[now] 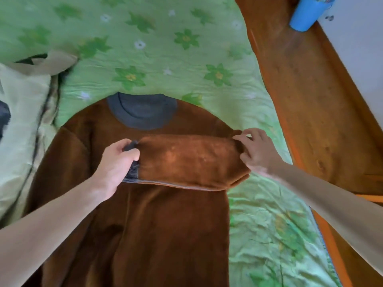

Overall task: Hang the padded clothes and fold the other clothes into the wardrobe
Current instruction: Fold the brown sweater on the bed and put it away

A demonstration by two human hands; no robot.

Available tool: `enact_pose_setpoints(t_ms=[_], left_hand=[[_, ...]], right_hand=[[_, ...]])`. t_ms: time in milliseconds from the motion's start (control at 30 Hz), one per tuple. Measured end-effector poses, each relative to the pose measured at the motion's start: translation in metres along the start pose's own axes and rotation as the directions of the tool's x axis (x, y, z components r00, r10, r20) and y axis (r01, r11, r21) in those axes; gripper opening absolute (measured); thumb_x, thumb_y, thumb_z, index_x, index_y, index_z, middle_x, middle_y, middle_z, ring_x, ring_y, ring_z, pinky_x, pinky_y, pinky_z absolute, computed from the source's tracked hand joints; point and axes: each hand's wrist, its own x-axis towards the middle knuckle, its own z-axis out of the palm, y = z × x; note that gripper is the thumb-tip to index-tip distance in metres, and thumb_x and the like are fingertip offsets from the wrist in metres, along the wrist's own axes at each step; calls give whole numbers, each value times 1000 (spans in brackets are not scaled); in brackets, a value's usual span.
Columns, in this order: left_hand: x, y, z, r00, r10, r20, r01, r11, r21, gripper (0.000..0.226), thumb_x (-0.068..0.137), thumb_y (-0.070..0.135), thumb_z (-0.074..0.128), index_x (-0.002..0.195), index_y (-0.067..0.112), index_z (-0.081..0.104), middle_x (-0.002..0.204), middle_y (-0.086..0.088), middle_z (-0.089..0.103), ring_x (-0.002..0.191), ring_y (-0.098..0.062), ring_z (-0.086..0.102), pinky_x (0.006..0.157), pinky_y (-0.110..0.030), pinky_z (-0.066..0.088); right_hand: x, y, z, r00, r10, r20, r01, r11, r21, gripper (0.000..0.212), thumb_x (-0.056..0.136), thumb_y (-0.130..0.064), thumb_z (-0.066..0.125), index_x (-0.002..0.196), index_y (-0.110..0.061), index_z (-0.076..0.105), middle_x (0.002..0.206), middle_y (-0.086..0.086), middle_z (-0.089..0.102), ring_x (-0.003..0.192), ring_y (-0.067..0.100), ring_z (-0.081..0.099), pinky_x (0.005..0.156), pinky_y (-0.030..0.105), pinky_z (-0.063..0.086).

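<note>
The left hand (116, 160) is being kept curled around the dark grey ribbed cuff (131, 162) of a sleeve, fingers and thumb wrapped tight on it, while the right hand (256, 149) is being used to pinch the fold of the same sleeve at the shoulder edge, its fingers bent onto the fabric. The two hands are being held well apart, one at each end of the sleeve (190, 162), which is being laid across the chest of the brown fleecy sweater with a grey round collar (145, 224). The sweater is being spread flat, collar away from the person, on a light green quilted bedcover printed with darker green flowers (157, 48). At the left edge, a pale cream and beige garment with dark patches (22, 96) is being left crumpled just beside the sweater's other shoulder. To the right of the bedcover, an orange-brown wooden bed frame (300, 90) is being seen, and a blue cup (306, 13) is being shown standing on it near the top corner, next to a white wall (362, 38)
</note>
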Motion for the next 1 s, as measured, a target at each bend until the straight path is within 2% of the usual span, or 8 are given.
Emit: enact_pose_setpoints(t_ms=[233,400,533,633,733,833,900,1000], left_hand=[[22,-47,-63,963,-51,-263,24,994,-106,18,98,22,55,97,16,71,97,-8,71,94,-29,68,86,-43,56],[33,-72,-97,933,-28,-359,5,998,-65,18,101,25,57,103,17,72,100,-9,73,98,-29,69,92,-45,56],[49,-87,-114,923,15,-386,-33,999,-39,10,102,25,62,94,23,68,93,-4,71,93,-29,70,88,-46,57],[61,-92,-115,922,26,-387,-28,1000,1,10,103,21,60,104,15,67,96,-6,69,89,-23,66,77,-35,52],[70,-94,-111,937,-8,-350,16,1000,19,19,102,24,62,115,12,64,103,-5,67,97,-26,65,84,-37,50],[70,-94,-111,941,-17,-337,32,999,40,30,96,24,72,123,14,62,109,-3,64,100,-24,62,92,-37,50],[72,-93,-114,943,4,-333,14,999,50,26,97,22,71,121,15,64,108,-2,66,101,-24,64,95,-40,52],[73,-91,-120,950,49,-308,-30,997,67,13,100,18,66,112,16,67,100,0,67,98,-25,66,85,-38,53]], right_hand=[[32,-32,0,991,-96,-90,98,995,21,29,93,-40,64,111,-17,68,116,4,64,116,32,52,103,51,40],[61,-63,-10,994,-46,-103,68,973,220,12,102,-29,64,111,-21,64,85,0,69,78,23,63,75,36,47],[91,-82,-5,986,-77,-145,89,993,75,13,105,-28,59,112,-18,63,83,-3,62,84,26,57,93,39,40],[106,-91,11,994,-4,-114,-4,998,-69,15,104,-30,56,113,-19,61,99,4,66,102,33,57,107,45,32],[99,-100,30,976,15,-218,-54,983,-174,21,104,-28,55,120,-15,59,121,9,60,114,35,53,105,48,36],[80,-119,44,927,-152,-343,119,986,-115,26,106,-21,51,128,-12,60,132,9,56,121,32,53,102,46,43],[67,-126,58,927,-259,-271,248,966,-72,35,108,-24,49,138,-12,60,148,9,54,135,29,51,110,45,45],[46,-118,78,986,-159,-42,153,980,-125,65,109,-55,29,165,-23,26,172,1,21,159,22,19,126,43,26]])
